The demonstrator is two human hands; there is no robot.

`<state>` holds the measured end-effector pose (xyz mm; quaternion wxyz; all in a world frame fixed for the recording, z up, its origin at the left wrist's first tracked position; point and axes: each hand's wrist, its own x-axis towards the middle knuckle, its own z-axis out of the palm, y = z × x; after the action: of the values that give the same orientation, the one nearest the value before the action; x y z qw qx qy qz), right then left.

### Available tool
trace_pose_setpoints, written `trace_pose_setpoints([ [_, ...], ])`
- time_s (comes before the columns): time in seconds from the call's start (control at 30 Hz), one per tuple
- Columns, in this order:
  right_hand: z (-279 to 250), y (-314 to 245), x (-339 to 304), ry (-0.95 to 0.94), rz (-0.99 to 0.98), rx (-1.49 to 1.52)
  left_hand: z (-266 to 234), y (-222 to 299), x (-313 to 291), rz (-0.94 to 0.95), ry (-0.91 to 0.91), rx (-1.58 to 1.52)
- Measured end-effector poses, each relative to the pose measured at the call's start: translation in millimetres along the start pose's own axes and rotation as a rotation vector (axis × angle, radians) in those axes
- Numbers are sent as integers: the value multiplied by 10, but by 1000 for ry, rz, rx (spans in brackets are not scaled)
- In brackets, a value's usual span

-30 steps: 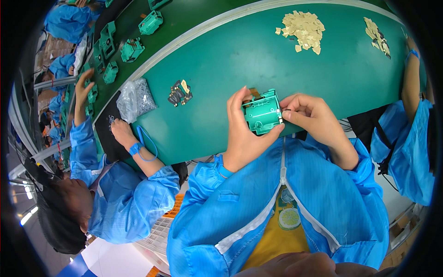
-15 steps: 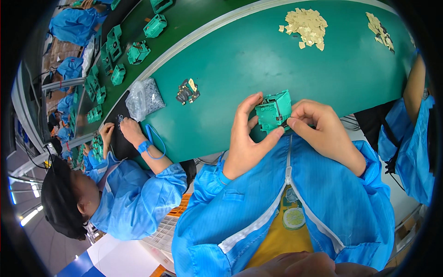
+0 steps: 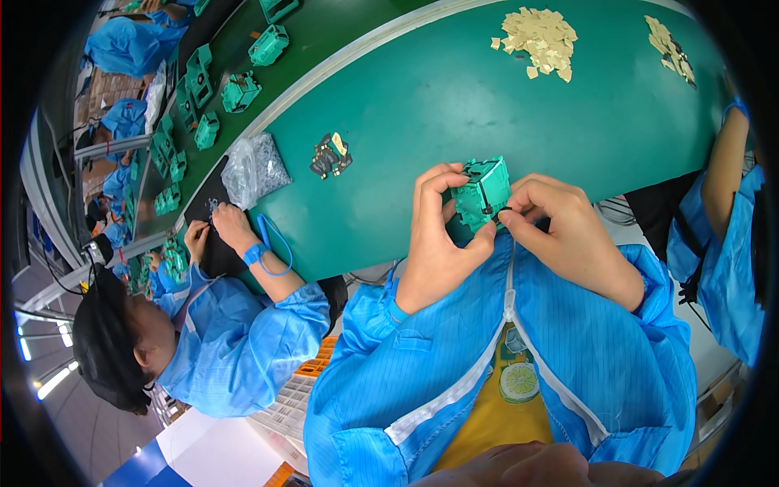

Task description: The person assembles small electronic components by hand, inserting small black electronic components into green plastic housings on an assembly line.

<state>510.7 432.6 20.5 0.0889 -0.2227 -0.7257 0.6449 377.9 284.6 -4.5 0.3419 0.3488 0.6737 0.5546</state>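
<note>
A teal plastic housing [image 3: 480,193], box-shaped with small clips and slots, is held up over the near edge of the green table. My left hand [image 3: 438,235] is closed around its left side, with the thumb under the lower edge. At its lower right corner my right hand [image 3: 560,223] pinches a thin black piece [image 3: 501,214], like a short wire or strip, against the housing. The fingertips hide part of that piece. A dark strip also runs down the housing's front face.
On the green table [image 3: 406,138] lie a pile of cream paper pieces [image 3: 540,42], small black parts [image 3: 330,156] and a clear bag of small parts [image 3: 256,170]. Beyond a pale rail, more teal housings [image 3: 240,92] stand. Co-workers sit left [image 3: 235,341] and right [image 3: 722,235].
The housing has tilted slightly in my hands. More of the black piece now shows at my right fingertips. At the left, the co-worker's hands have shifted slightly.
</note>
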Motion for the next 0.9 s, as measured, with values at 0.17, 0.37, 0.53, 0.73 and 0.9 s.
trace_pose_setpoints([
  [0.17,20,26,8,27,-70,-48,8,-10,17,-16,5,-22],
  [0.37,53,11,1,50,-123,-114,-14,-23,15,-4,-5,-8],
  [0.53,76,30,-4,65,-142,-144,-7,6,18,-31,4,-7],
  [0.73,85,28,-14,64,-155,-194,6,11,16,-43,20,-13],
  [0.9,105,42,-13,68,-166,-193,16,6,17,-31,34,-17],
])
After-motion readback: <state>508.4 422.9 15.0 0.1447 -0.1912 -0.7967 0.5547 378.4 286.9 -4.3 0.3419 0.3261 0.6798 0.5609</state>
